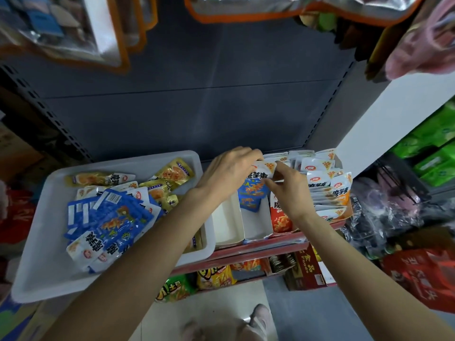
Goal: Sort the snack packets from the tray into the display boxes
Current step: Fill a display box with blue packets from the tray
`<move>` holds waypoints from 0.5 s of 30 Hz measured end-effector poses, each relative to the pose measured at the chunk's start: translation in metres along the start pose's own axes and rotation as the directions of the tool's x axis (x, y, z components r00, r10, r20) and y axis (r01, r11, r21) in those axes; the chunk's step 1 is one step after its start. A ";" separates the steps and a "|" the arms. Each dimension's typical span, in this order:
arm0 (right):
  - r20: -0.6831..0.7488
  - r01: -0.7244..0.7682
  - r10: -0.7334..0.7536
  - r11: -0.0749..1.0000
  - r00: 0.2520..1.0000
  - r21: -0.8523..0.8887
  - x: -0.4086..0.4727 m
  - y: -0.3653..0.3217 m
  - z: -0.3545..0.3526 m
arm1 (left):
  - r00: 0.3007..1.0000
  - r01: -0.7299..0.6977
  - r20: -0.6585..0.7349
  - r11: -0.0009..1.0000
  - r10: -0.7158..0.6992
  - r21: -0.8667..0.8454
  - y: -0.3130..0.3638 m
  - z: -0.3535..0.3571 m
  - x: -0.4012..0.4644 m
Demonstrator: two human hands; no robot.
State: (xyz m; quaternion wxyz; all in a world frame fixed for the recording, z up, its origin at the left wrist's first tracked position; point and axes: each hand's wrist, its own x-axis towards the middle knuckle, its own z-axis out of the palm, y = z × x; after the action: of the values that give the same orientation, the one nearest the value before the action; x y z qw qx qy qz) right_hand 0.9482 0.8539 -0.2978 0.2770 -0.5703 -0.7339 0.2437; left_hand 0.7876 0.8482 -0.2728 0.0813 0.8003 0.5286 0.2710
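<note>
A white tray [41,242] on the left holds several blue snack packets [115,215] and yellow packets [172,173]. To its right stand white display boxes: an empty one [225,223], one with blue packets [253,196], one with red packets [280,219], and a fuller one with orange packets [332,190]. My left hand [226,173] and my right hand [290,187] both pinch the top of a blue packet [262,172] standing in the blue box.
A dark grey shelf back panel [197,107] rises behind the boxes. A red shelf edge [258,249] runs in front, with more snack bags [211,279] on the level below. Green boxes [433,148] and bagged goods [394,217] crowd the right side.
</note>
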 end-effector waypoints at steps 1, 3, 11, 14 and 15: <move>-0.003 0.008 -0.008 1.000 1.000 -0.003 0.001 0.000 0.001 | 1.000 -0.001 -0.006 1.000 0.001 -0.001 0.000 0.000 -0.001; 0.016 0.010 -0.008 0.998 1.000 -0.070 0.005 0.003 0.005 | 1.000 0.000 0.005 1.000 0.000 0.011 -0.002 0.006 -0.004; -0.004 0.100 -0.104 0.963 0.995 -0.252 0.009 0.016 0.023 | 0.984 0.137 0.112 0.990 -0.141 0.043 -0.012 0.042 -0.015; 0.054 0.085 -0.070 0.930 0.996 -0.358 0.010 0.015 0.027 | 0.979 0.192 0.058 0.980 -0.194 0.045 -0.018 0.045 -0.023; 0.035 0.084 -0.077 0.929 0.996 -0.360 0.009 0.013 0.027 | 0.978 0.207 0.026 0.978 -0.208 0.031 -0.021 0.043 -0.026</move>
State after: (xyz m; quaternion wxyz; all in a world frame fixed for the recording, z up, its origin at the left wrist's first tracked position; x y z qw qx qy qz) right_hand 0.9368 0.8648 -0.3253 0.1697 -0.5784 -0.7918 0.0988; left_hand 0.7851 0.8409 -0.3270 0.1056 0.7457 0.6117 0.2419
